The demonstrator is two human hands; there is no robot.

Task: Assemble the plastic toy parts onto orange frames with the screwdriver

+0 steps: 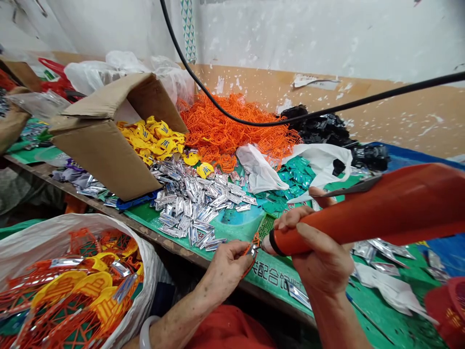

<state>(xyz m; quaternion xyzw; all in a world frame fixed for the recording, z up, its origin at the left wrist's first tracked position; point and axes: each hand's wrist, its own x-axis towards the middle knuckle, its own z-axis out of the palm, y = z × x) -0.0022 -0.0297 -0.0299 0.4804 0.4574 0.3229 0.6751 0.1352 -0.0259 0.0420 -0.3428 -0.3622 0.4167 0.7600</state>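
My right hand [321,264] is wrapped round the thick body of an orange-red electric screwdriver [378,208], its nose aimed left and slightly down. Between the fingertips of my left hand [227,269] is a small orange plastic part with a silver piece [253,249]. The tool's tip meets this part or is very close to it; the exact contact is too small to make out. Just behind the tip lies a green mesh basket [267,227]. Silver foil-like pieces [196,198] are heaped beyond my left hand.
A cardboard box [105,155] on its side spills yellow parts [156,138]. Behind are piles of orange frames [232,126] and black parts [323,128]. A black cable [250,122] hangs across the view. At lower left, a white sack [148,257] holds orange and yellow pieces.
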